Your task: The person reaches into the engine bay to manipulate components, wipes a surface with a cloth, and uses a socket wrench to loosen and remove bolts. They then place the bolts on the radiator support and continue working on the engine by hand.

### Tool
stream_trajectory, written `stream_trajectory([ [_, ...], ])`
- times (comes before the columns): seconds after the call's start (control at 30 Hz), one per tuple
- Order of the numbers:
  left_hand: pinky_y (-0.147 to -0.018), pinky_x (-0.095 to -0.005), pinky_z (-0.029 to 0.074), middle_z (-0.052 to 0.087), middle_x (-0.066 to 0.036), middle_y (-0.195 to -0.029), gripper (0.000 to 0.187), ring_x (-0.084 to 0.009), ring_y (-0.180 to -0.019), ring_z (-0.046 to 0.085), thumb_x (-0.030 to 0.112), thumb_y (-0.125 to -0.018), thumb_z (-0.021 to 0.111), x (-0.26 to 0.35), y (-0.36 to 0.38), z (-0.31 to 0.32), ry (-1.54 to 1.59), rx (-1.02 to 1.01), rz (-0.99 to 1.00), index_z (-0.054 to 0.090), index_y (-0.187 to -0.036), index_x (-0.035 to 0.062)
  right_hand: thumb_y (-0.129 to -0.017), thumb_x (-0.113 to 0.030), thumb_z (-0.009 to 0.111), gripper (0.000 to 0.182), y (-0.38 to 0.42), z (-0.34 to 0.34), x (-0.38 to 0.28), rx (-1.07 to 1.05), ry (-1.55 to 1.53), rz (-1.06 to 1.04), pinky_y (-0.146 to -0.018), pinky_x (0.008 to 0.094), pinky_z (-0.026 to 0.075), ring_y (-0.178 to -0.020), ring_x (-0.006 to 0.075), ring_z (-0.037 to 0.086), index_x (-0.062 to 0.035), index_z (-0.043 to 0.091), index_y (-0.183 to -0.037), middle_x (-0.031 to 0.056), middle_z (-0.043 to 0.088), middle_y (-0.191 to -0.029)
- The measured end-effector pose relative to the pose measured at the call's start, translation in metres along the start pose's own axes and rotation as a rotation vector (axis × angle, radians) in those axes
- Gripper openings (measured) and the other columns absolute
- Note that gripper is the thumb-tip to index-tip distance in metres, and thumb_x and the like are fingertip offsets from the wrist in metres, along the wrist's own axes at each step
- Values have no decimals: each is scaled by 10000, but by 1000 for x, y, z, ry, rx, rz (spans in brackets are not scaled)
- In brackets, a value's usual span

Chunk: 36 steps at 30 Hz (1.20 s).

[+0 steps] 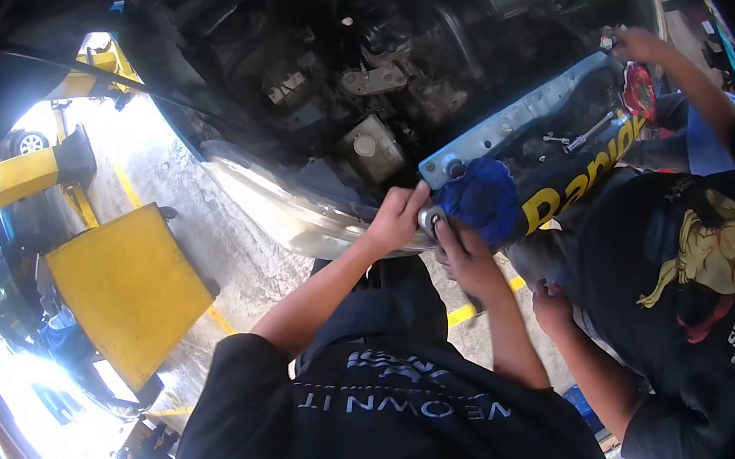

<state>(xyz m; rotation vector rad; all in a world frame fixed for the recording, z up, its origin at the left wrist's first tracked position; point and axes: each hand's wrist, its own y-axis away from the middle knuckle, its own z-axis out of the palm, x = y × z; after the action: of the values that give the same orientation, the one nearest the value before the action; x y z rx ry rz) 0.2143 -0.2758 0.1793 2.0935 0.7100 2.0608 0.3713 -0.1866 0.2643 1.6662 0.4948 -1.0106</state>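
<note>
My left hand (396,216) is closed in a pinch at the near-left end of the blue metal crossbar (513,120) at the front of a car's engine bay. What lies inside its fingers is hidden. Just below, my right hand (467,259) grips a metal tool with a round head, which looks like a ratchet wrench (431,217). Most of its handle is covered by the fingers. Against the crossbar, close to both hands, lies a bunched blue cloth (481,200).
A co-worker (685,268) stands at the right, one hand (638,47) at the crossbar's far end. Loose wrenches (586,133) and a red cloth (638,92) lie on the front cover. At left are a yellow cart (128,290) and a yellow lift arm (5,189).
</note>
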Motion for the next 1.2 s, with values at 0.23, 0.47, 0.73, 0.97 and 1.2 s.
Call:
stream_trajectory([
  [0.23, -639, -425, 457, 611, -222, -750, 465, -333, -660, 594, 292, -1108, 480, 16, -20, -29, -104, 240, 240, 646, -829, -41, -1116, -424, 454, 355, -28, 34, -5, 260, -281, 29, -474, 250, 308, -529, 49, 393, -85, 556, -1136, -46, 410, -660],
  [0.47, -793, -377, 500, 619, -110, -1038, 357, -231, -925, 615, 319, -1066, 578, 14, -30, -52, 337, -261, -453, 676, -1264, 38, -1076, -408, 525, 469, -48, -31, -68, -110, 379, -96, -870, 442, 506, -1035, 437, 674, 24, 603, -1240, 268, 697, -1055],
  [0.73, -737, -461, 472, 649, -277, -864, 470, -473, -838, 604, 351, -1101, 456, 26, -84, -85, 114, 408, 56, 626, -930, -51, -1040, -378, 607, 438, -118, 18, -81, 436, 309, -239, -816, 484, 539, -997, 488, 678, -66, 486, -1321, 256, 697, -1034],
  [0.97, -877, -284, 507, 634, -91, -1139, 357, -149, -995, 619, 247, -1097, 519, 30, -117, -122, 417, 556, 247, 517, -1351, -4, -1047, -440, 568, 438, -244, -66, -98, 537, 668, -432, -819, 557, 528, -982, 512, 658, -133, 507, -1353, 281, 702, -1028],
  [1.2, -864, -339, 514, 652, -155, -1047, 177, -241, -964, 643, -43, -963, 562, 3, 0, -149, -173, 754, 574, 604, -1134, -25, -1013, -342, 560, 455, -362, -150, -128, 440, 1294, -588, -758, 535, 566, -884, 445, 704, -11, 518, -1322, 263, 712, -941],
])
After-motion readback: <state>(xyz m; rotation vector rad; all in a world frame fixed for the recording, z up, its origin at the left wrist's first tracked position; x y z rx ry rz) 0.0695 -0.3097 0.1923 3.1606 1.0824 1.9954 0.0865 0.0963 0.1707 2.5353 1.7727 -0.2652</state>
